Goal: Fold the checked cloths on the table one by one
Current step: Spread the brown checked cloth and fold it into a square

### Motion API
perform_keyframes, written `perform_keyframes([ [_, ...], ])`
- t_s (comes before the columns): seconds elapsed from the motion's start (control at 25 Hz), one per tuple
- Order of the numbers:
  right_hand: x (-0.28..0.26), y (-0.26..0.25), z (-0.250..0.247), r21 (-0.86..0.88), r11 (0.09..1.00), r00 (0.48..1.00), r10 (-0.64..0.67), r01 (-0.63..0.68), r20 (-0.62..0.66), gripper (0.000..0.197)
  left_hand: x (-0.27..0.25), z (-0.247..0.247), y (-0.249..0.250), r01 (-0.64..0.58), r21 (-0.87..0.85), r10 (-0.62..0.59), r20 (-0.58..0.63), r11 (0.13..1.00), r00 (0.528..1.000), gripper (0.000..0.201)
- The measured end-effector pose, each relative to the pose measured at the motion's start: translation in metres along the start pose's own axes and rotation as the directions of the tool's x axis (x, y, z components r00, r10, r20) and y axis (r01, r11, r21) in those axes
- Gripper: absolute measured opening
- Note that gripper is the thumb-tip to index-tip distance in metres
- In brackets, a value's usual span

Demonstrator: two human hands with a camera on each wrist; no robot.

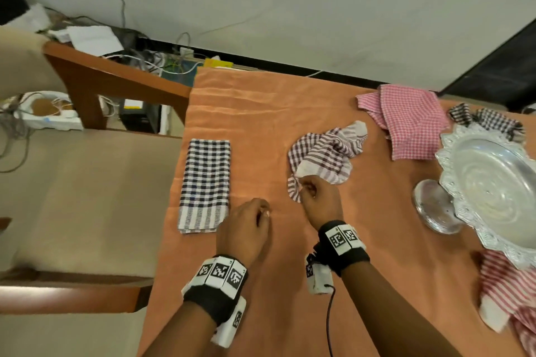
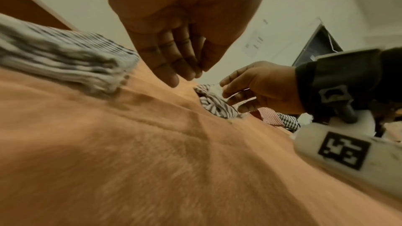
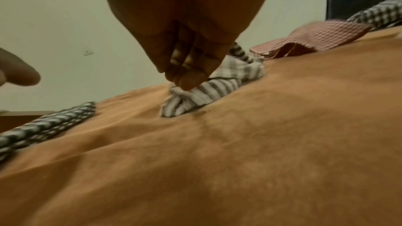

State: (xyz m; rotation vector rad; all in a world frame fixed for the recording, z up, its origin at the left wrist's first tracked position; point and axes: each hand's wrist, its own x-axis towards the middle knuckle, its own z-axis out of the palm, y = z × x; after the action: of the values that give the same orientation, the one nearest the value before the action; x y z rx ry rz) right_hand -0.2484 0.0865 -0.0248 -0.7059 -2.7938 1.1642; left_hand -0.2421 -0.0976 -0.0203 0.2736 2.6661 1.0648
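A crumpled brown-and-white checked cloth (image 1: 324,153) (image 3: 206,87) (image 2: 217,106) lies in the middle of the orange-covered table (image 1: 261,107). My right hand (image 1: 307,188) (image 3: 185,78) pinches its near corner. Just left of it, my left hand (image 1: 261,211) (image 2: 185,73) hovers low over the orange cover with fingers loosely together and nothing in it. A folded navy-and-white checked cloth (image 1: 204,182) (image 2: 65,61) (image 3: 43,126) lies flat at the table's left edge.
A pink checked cloth (image 1: 406,119) and a black checked cloth (image 1: 490,119) lie at the back right. A silver footed tray (image 1: 493,182) stands at the right, with a red striped cloth (image 1: 504,293) under its near side. A cushioned wooden chair (image 1: 87,182) stands left of the table.
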Motion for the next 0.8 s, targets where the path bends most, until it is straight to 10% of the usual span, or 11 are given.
perform_keyframes([
  [0.24, 0.028, 0.037, -0.044, -0.294, 0.953, 0.997, -0.073, 0.066, -0.012, 0.024, 0.061, 0.039, 0.055, -0.247, 0.252, 0.216, 0.143, 0.936, 0.966, 0.028],
  [0.8, 0.061, 0.066, -0.036, -0.418, 0.889, 0.973, -0.110, 0.188, 0.205, 0.023, 0.112, 0.071, 0.060, -0.171, 0.425, 0.104, 0.178, 0.889, 0.979, 0.025],
])
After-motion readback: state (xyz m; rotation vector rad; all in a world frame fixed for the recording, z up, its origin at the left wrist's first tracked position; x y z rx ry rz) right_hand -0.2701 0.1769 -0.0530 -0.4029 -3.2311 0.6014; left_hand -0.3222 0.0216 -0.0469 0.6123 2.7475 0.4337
